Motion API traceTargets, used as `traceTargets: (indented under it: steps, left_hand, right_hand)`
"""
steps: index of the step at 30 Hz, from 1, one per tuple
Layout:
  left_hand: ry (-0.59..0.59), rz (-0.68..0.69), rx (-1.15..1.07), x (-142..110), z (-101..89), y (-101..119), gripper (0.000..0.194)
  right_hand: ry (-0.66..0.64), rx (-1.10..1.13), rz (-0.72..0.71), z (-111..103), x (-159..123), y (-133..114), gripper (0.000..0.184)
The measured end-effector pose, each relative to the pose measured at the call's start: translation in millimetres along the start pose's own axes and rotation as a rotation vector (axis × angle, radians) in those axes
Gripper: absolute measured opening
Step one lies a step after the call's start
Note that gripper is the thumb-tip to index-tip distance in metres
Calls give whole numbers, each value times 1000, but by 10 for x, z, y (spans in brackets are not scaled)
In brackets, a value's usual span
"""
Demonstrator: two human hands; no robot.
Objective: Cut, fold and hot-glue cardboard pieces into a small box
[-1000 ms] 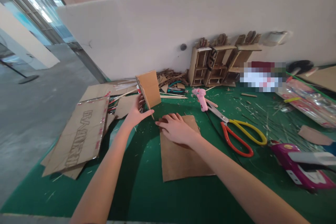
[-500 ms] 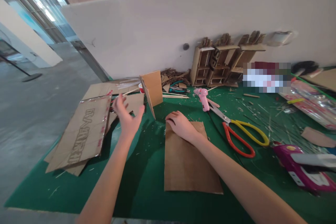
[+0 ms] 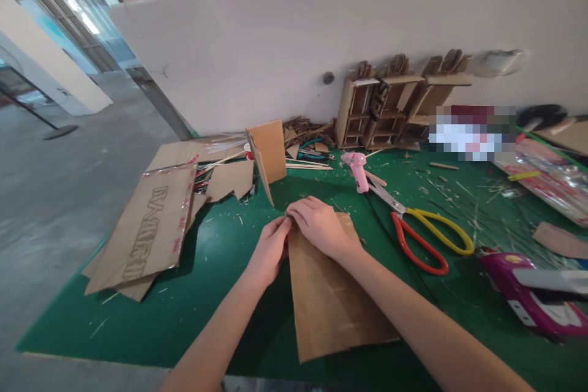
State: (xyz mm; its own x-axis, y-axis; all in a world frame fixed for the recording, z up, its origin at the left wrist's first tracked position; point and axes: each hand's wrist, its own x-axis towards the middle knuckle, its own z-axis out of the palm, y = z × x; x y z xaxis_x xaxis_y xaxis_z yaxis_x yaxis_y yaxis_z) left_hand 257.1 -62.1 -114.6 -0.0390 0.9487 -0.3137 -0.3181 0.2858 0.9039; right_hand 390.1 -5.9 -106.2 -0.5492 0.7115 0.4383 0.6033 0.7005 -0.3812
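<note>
Brown cardboard sheet (image 3: 335, 312) lies by the desk's (image 3: 220, 294) near edge. At the sheet's far left corner, my left hand (image 3: 269, 251) is closed in a pinch and my right hand (image 3: 321, 229) curls over, gripping the same corner; fingertips partly hidden. Judgement: I should work that edge in small, even pinches, grips close together, since uneven pressure may crease the board askew. Toward the far edge, a folded cardboard piece (image 3: 272, 156) stands upright, apart from both.

Daylight glares in from far left, the green tabletop (image 3: 138, 331) sits dim, softly shadowed; far right, pixelation blots a patch.
</note>
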Motion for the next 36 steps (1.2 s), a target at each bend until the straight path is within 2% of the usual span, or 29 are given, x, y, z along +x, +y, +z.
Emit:
traceTargets:
  steps: [6, 11, 17, 24, 29, 36]
  left_hand:
    - [55, 52, -217, -68, 60, -38, 23]
    - [66, 57, -287, -137, 112, 54, 25]
    - [112, -38, -288, -143, 128, 132, 31]
    - [102, -91, -222, -111, 47, 106, 36]
    - [46, -130, -243, -140, 24, 81, 40]
    - [15, -103, -98, -174, -4, 48, 43]
  right_hand:
    - [-10, -213, -147, -43, -41, -108, 16]
    - [-31, -214, -209, -139, -82, -208, 22]
    - [-31, -77, -164, -123, -133, -242, 20]
    - [-76, -134, -279, -40, -238, -246, 28]
    - [-128, -143, -283, -150, -350, -294, 30]
    - [-129, -36, -269, -225, -486, -308, 27]
